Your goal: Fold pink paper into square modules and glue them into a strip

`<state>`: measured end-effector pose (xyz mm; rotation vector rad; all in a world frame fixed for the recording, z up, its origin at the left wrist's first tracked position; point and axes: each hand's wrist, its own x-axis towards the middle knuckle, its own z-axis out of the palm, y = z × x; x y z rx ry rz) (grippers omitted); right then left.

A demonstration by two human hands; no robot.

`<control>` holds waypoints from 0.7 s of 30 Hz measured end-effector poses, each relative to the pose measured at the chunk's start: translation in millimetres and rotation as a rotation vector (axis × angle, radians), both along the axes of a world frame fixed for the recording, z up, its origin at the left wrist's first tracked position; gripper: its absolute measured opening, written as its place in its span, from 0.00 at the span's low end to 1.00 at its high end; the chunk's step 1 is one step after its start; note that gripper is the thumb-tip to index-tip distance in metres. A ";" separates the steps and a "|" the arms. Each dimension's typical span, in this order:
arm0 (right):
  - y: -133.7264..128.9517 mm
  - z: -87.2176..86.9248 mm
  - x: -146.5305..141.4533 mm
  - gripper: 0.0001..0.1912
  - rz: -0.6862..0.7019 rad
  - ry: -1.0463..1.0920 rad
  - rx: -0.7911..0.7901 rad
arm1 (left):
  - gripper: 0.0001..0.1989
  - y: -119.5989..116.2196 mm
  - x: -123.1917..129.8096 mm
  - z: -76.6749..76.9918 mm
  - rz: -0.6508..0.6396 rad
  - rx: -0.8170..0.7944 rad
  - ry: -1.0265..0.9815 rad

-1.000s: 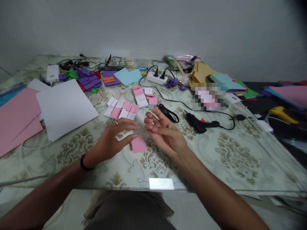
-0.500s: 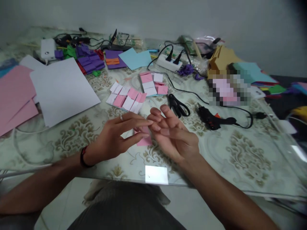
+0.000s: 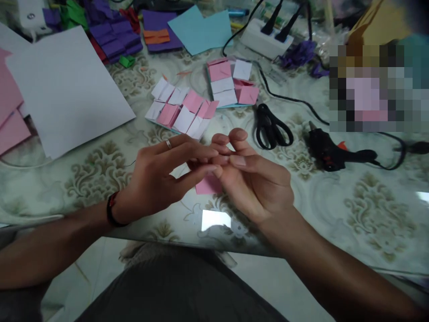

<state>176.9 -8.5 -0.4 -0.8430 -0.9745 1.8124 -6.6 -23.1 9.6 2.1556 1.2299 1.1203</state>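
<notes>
A person sits at a patterned tabletop (image 3: 311, 201), both bare hands together at its near side. The left hand (image 3: 161, 176) reaches across, fingers loosely curved; the right hand (image 3: 258, 181) is turned partly up, fingers half curled. Their fingertips meet, and from where I stand I cannot tell whether either hand grips something small there. Directly below lies a pink paper square (image 3: 208, 185), its far part hidden by the fingers. Just beyond lie a pink-and-white checkered card (image 3: 185, 120) and, farther back to its right, a second checkered card (image 3: 224, 85). Black-handled scissors (image 3: 273, 129) rest to the right, a black glue gun (image 3: 335, 152) beyond them, and a large white sheet (image 3: 73, 94) well to the left. The step in hand looks like fine fingertip work, perhaps handling a small paper piece over the square. The next move seems to call for a light, steady pinch, with the square kept flat and uncreased.
</notes>
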 end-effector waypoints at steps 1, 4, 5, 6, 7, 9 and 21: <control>0.2 -0.6 0.1 0.09 -0.001 -0.015 0.008 | 0.05 0.2 0.3 -0.3 0.003 -0.021 0.000; -0.2 -1.4 -0.2 0.08 -0.008 -0.030 0.009 | 0.05 0.2 1.2 -0.9 0.002 -0.056 0.011; -0.5 -1.3 -0.6 0.08 -0.011 -0.019 -0.007 | 0.05 0.1 1.6 -1.2 0.000 -0.047 0.012; -0.8 -1.2 -1.1 0.09 -0.014 0.004 -0.036 | 0.05 0.0 1.9 -1.5 -0.003 -0.033 0.009; -1.2 -1.0 -1.8 0.10 -0.019 0.039 -0.077 | 0.04 -0.1 2.1 -2.0 -0.004 -0.020 0.002; -1.9 -0.8 -3.6 0.13 -0.021 0.144 -0.175 | 0.03 0.5 2.2 -2.9 -0.011 0.013 -0.024; -2.1 -4.3 -5.4 0.18 0.013 0.395 -0.317 | 0.03 9.1 -5.6 -5.4 -0.153 -0.137 -0.216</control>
